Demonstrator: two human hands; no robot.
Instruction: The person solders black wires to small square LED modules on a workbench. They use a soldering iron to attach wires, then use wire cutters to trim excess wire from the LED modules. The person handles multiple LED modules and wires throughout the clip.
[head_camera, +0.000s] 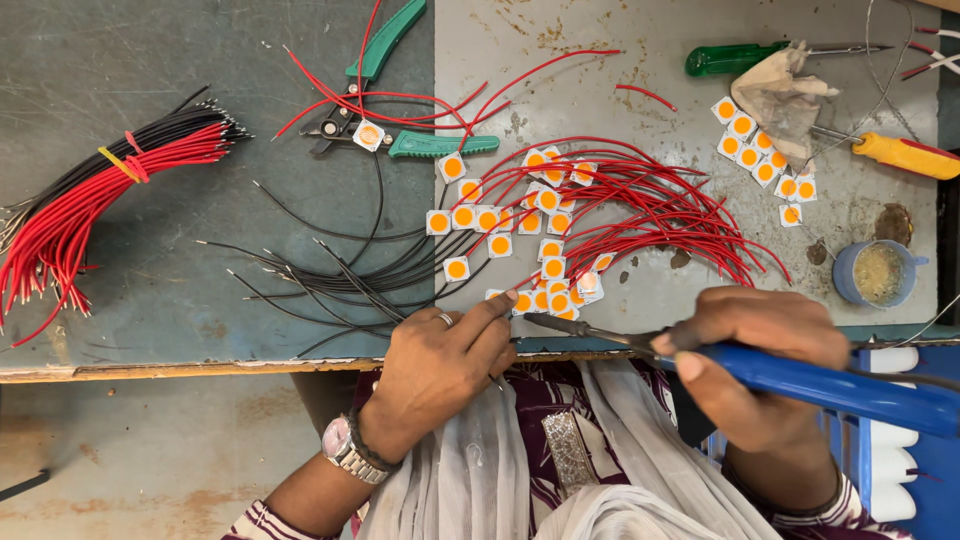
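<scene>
Bench, items placed from the green cutters: one bundle of red and black wires well left; some twenty square white chips with round orange centres below, trailing red and black leads, one more on the cutters; about ten chips, two screwdrivers and one blue cup far right. Left hand, fingers together, apparently presses a chip at the near edge, though the contact is unclear. Right hand grips one blue iron, tip near that chip.

No packages, labels, signs, screens.
</scene>
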